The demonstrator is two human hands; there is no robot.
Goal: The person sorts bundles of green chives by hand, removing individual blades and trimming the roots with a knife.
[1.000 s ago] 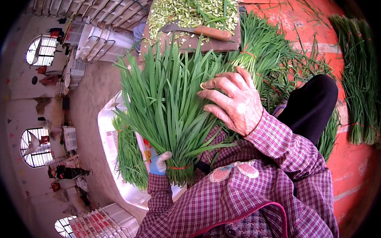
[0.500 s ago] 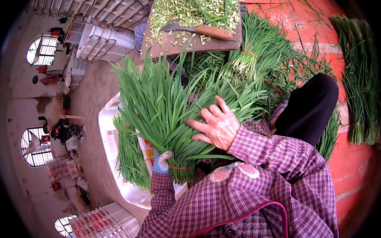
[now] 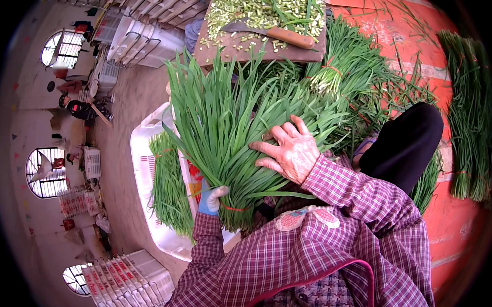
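Note:
A large bunch of green garlic chives (image 3: pixel 217 125) leans across my lap, its leaf tips fanned out toward the far side. A red band (image 3: pixel 236 209) circles it near the lower end. My left hand (image 3: pixel 213 200), in a blue and grey glove, is closed around the bunch's left side near that band; most of its fingers are hidden behind the leaves. Bare, my right hand (image 3: pixel 293 156) lies on the leaves at the bunch's right side, fingers spread and holding nothing.
A white crate (image 3: pixel 142 165) at the left holds more banded chives (image 3: pixel 170 188). Ahead stands a board (image 3: pixel 234 53) with chopped stems and a wooden-handled knife (image 3: pixel 289 37). Tied bunches (image 3: pixel 343 59) lie beside it, others (image 3: pixel 470 119) at far right. A person (image 3: pixel 79 109) is in the background.
The whole view has shifted slightly. Both hands keep about the same places on the bunch, the right still spread on the leaves. The background person has moved.

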